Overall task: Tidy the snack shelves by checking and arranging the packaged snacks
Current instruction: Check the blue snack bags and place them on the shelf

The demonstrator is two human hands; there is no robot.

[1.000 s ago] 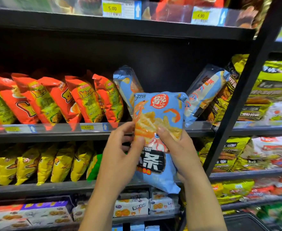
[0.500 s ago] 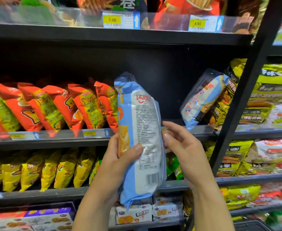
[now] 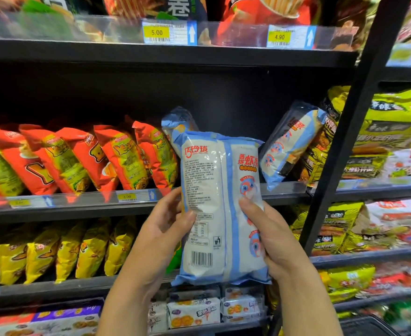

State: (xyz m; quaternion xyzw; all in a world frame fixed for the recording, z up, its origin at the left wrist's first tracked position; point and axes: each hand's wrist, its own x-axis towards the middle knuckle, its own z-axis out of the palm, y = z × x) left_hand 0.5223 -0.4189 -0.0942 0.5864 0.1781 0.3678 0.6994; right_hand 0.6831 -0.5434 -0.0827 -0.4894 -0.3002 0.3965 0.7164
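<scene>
Evidently a label check is under way in the head view: a blue snack packet (image 3: 207,180) is held up in front of the middle shelf (image 3: 78,210), with its printed back and barcode turned toward the camera. Its long axis stands upright, top seam up, and the bottom seam hangs about level with the shelf below.

The left hand (image 3: 162,229) grips the packet's left edge, thumb curled onto the back panel and fingers hidden behind. The right hand (image 3: 276,241) grips the right edge likewise, thumb laid on the printed side. Both hands hold the one packet between them, around its lower half, and neither is clearly the nearer.

Behind the packet's top, a second blue packet (image 3: 175,118) stands on the middle shelf beside the row of red bags (image 3: 117,156). To the right a third blue packet (image 3: 293,141) leans with its top against dark-and-yellow bags (image 3: 321,146). Between those two is a dark gap, largely hidden by the held packet.

That gap lies straight ahead and slightly up from the hands, and I judge this to be the relation that matters. To go back, the packet would need its front turned outward and a push forward over the clear rail (image 3: 287,189). The yellow bags (image 3: 78,251) below sit well apart.
</scene>
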